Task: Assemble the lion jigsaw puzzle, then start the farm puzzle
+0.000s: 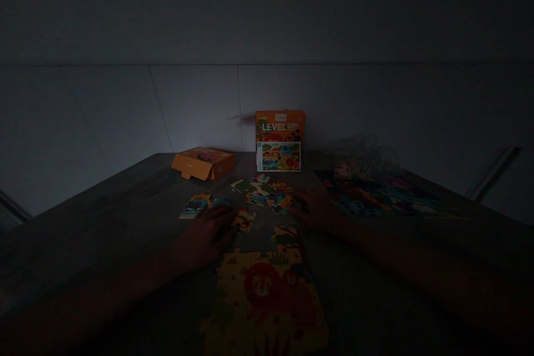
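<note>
- Head view is very dim, so you see both of your hands only as dark shapes on the grey table [104, 217].
- Your left hand [208, 236] lies palm down with the fingers spread flat on the tabletop; you grip nothing with it. Its fingertips touch a small multicoloured cardboard puzzle piece [245, 219].
- Just below that hand, toward you, lies the yellow assembled puzzle section with a red lion [265, 295], its upper left corner beside your palm.
- Your right hand [315, 208] rests at the right edge of the scattered loose colourful puzzle pieces [262, 189]; whether its fingers close on a piece I cannot tell in this light.
- Beyond your left hand, a flat orange cardboard box lid [203, 162] lies on the table.
- Between and beyond both hands, the upright orange puzzle box printed "LEVEL UP!" [279, 141] stands against the wall.
- To the right of your right hand lies a dark finished jigsaw picture [375, 197].
</note>
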Motion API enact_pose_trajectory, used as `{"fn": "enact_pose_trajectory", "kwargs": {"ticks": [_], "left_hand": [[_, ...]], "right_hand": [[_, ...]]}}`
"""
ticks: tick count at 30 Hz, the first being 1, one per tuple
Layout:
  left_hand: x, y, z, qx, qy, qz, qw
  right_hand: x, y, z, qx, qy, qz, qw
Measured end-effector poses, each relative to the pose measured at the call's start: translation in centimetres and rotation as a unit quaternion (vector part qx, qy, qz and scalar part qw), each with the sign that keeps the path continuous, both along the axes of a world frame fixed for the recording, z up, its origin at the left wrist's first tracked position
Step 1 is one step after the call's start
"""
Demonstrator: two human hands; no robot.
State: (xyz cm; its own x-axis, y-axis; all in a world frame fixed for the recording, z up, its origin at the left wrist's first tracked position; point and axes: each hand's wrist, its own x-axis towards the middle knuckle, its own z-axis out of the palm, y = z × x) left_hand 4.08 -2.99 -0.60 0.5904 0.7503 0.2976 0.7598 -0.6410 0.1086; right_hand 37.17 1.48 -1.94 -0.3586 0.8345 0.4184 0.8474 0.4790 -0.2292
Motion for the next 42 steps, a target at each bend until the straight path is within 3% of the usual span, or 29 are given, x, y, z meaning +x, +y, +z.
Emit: {"fn": "enact_pose_trajectory", "kwargs": {"ticks": [11, 18, 23, 26, 28, 33, 42], "left_hand": [[0.7, -0.7, 0.8, -0.002, -0.050, -0.084, 0.995], [0.9, -1.3, 1.5, 0.020, -0.071, -0.090, 0.993], [1.5, -2.9, 3.0, 0.027, -0.088, -0.193, 0.977], [1.6, -3.7, 3.5, -0.005, -0.036, -0.321, 0.946], [1.6, -3.9, 3.6, -0.046, 0.011, -0.372, 0.927], [1.7, -4.0, 4.2, -0.117, 0.048, -0.347, 0.929], [1.9, -3.8, 3.8, -0.116, 0.036, -0.348, 0.929]], "right_hand": [[-0.1, -0.5, 0.7, -0.003, 0.033, -0.004, 0.999], [-0.2, -0.6, 0.7, 0.008, 0.042, 0.002, 0.999], [-0.1, -0.5, 0.6, 0.036, 0.039, 0.027, 0.998], [-0.1, -0.4, 0.5, 0.043, 0.040, 0.037, 0.998], [-0.1, -0.4, 0.5, 0.036, 0.034, 0.034, 0.998], [-0.2, -0.4, 0.6, 0.019, 0.006, 0.019, 1.000], [-0.3, -0.4, 0.9, 0.030, 0.008, 0.018, 0.999]]}}
